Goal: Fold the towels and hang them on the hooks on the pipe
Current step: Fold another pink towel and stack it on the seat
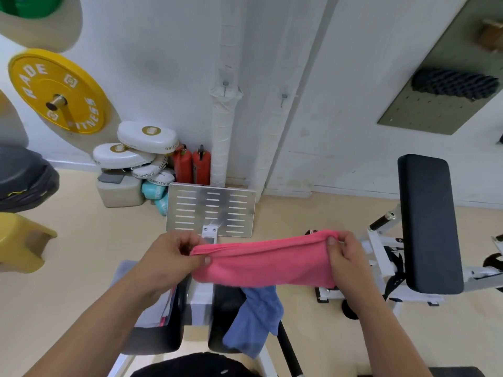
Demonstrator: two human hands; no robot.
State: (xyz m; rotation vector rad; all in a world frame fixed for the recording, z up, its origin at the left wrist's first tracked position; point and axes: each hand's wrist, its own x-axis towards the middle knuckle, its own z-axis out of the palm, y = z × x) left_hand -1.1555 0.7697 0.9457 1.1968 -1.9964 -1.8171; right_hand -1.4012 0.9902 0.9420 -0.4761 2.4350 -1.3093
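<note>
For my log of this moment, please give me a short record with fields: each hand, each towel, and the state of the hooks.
left hand: pinches one end of the pink towel
right hand: grips the other end
pink towel: folded lengthwise, held stretched in the air
blue towel: hangs loose over a black pad
hooks: two on the white pipes, both bare
</note>
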